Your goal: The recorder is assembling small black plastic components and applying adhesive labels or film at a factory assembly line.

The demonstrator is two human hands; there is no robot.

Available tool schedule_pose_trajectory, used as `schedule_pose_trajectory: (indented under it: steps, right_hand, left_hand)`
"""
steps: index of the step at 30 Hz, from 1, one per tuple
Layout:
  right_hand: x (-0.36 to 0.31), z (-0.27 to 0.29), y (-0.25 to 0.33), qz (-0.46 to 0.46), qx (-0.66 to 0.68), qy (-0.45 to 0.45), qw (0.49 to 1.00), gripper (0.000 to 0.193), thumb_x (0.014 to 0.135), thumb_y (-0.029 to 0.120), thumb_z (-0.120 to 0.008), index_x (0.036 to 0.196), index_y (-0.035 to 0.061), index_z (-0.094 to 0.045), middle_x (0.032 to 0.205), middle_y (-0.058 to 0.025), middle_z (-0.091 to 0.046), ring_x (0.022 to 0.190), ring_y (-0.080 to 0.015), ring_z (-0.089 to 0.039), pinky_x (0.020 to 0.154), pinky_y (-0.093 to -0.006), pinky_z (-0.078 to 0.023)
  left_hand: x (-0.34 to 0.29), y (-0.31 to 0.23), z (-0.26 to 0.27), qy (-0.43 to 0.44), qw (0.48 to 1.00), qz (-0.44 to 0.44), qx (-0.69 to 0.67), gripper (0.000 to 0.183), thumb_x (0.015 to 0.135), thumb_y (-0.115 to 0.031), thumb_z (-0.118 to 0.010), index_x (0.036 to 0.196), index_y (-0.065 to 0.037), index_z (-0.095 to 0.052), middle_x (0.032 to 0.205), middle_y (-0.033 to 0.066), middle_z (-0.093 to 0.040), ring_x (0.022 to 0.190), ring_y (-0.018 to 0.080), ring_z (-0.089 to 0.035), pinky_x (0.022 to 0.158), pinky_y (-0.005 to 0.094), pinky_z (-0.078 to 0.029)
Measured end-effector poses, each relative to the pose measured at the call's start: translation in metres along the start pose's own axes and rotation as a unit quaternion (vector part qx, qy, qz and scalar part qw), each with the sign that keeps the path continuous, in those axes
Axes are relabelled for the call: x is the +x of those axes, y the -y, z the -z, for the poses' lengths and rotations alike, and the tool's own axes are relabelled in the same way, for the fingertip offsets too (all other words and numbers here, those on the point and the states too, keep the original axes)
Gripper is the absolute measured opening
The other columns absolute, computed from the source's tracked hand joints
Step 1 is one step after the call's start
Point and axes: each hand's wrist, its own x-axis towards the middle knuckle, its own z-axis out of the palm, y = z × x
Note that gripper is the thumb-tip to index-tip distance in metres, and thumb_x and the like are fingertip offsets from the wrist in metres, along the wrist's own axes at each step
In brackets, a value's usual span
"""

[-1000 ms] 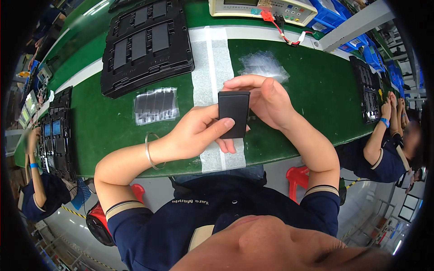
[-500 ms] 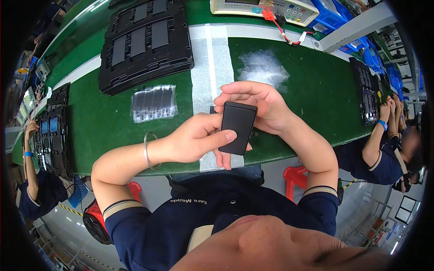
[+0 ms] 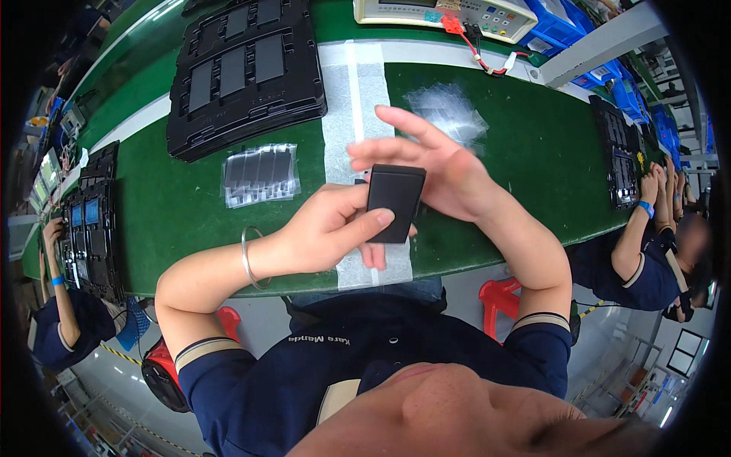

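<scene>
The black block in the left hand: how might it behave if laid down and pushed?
The black block is probably stiff: its edges look straight. Flat faces make rolling unlikely, and the smooth-looking surface may slide fairly easily.

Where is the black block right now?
In the head view, the black block is near the centre, held in the left hand over the pale strip, with the open right hand beside it.

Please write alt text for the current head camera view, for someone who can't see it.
A person's left hand grips a flat black block, thumb on its face, above a green table. The right hand is open beside the block. Beyond are stacked black trays and clear film pieces.
</scene>
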Motion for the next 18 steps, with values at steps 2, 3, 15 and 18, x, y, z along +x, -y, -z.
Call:
schedule_pose_trajectory:
  steps: [2,3,15,18]
  right_hand:
    - [0.001,0.003,-0.001,0.083,-0.099,-0.026,0.991,0.062,0.086,0.044,-0.057,0.127,0.0007,-0.043,0.112,-0.0146,-0.055,0.103,-0.0202,-0.052,0.088,-0.0329,-0.041]
    - [-0.002,0.005,0.002,0.091,-0.176,-0.038,0.979,0.052,0.086,0.038,-0.058,0.121,0.0010,-0.047,0.108,-0.0121,-0.056,0.098,-0.0176,-0.053,0.085,-0.0305,-0.042]
    - [-0.007,-0.001,0.009,0.078,-0.493,-0.118,0.859,0.009,0.081,0.010,-0.064,0.079,0.0018,-0.064,0.070,-0.0016,-0.057,0.057,-0.0068,-0.048,0.051,-0.0223,-0.037]
    - [-0.007,-0.001,0.007,0.143,-0.571,-0.116,0.800,0.008,0.080,0.009,-0.065,0.077,0.0016,-0.064,0.070,-0.0022,-0.057,0.053,-0.0064,-0.047,0.047,-0.0227,-0.036]
  left_hand:
    - [0.003,0.003,0.000,-0.039,0.996,-0.036,0.070,0.022,0.094,-0.013,-0.043,0.099,0.005,-0.056,0.091,0.0098,-0.065,0.061,0.0138,-0.064,0.053,0.0249,-0.053]
    - [0.003,0.003,0.000,-0.041,0.995,-0.036,0.079,0.024,0.095,-0.014,-0.042,0.100,0.005,-0.055,0.091,0.0106,-0.065,0.062,0.0143,-0.064,0.054,0.0249,-0.053]
    - [0.008,0.007,0.003,-0.014,0.997,0.031,0.075,0.025,0.095,-0.014,-0.039,0.099,0.005,-0.055,0.093,0.0128,-0.064,0.059,0.0153,-0.063,0.051,0.0249,-0.052]
    - [0.010,0.008,0.002,-0.019,0.998,0.036,0.054,0.025,0.096,-0.015,-0.039,0.100,0.005,-0.054,0.093,0.0132,-0.064,0.059,0.0156,-0.063,0.050,0.0247,-0.052]
